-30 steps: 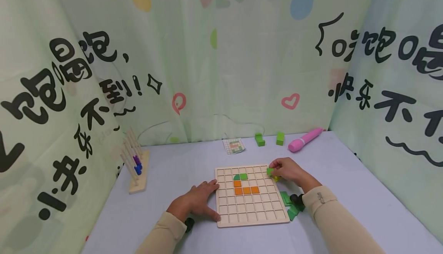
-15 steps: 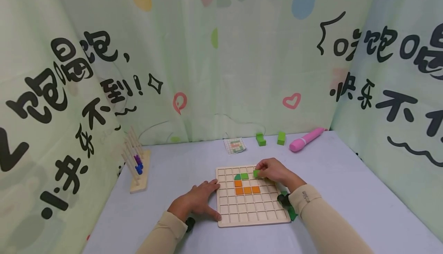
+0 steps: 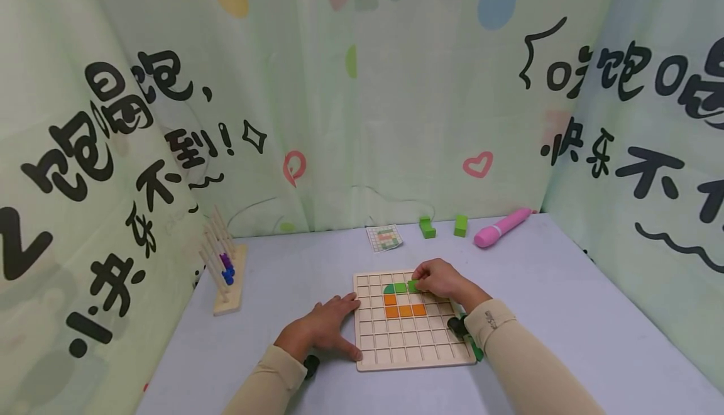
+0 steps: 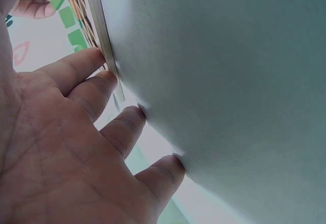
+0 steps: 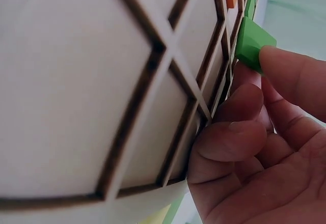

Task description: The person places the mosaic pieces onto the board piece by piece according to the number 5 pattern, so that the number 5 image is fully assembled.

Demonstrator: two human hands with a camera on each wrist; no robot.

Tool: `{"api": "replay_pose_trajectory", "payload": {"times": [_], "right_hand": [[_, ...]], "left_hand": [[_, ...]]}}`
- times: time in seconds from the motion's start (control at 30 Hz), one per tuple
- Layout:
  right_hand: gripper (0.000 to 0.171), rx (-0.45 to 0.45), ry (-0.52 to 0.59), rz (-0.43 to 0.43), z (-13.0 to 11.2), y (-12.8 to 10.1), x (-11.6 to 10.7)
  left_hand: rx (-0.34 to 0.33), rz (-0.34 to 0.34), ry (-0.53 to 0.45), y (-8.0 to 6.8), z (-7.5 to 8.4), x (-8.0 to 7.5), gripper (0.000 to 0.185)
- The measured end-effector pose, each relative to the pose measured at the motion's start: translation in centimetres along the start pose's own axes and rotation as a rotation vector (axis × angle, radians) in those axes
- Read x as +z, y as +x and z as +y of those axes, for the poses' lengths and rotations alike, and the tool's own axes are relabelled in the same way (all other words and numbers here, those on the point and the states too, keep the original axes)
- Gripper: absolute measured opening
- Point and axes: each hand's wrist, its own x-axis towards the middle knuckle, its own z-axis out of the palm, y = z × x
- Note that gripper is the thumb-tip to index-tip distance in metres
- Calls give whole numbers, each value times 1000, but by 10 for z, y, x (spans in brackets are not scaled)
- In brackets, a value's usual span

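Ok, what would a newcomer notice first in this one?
Probably the pale wooden grid board mid-table, with orange square tiles set in an L. The right hand pinches a small green square block at the board's upper rows, while the left hand rests flat against its left edge.

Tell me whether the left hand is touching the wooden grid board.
Touching. In the left wrist view the left hand has its upper fingers pressed straight against the edge of the wooden grid board, with no gap; the head view agrees.
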Motion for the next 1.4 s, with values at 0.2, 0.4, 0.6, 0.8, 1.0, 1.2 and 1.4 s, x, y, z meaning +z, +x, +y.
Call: {"api": "replay_pose_trajectory", "payload": {"times": [0.2, 0.4, 0.6, 0.8, 1.0, 1.2, 1.4], "right_hand": [[7, -8, -52, 13, -2, 1, 1], [5, 0, -149, 31, -5, 4, 5], [6, -10, -218, 39, -4, 8, 8], [8, -23, -215, 35, 0, 8, 6], [16, -5, -99, 31, 2, -1, -6], [20, 48, -49, 56, 19, -5, -20], [23, 112, -45, 83, 37, -12, -37]], "left_hand": [[0, 0, -1, -1, 0, -1, 107], [3, -2, -1, 1, -2, 1, 108], [13, 1, 3, 2, -2, 1, 108], [15, 0, -2, -1, -1, 1, 108], [0, 3, 11, 1, -2, 1, 108], [-13, 6, 9, 0, 1, 0, 108], [-9, 2, 12, -1, 1, 0, 108]]}}
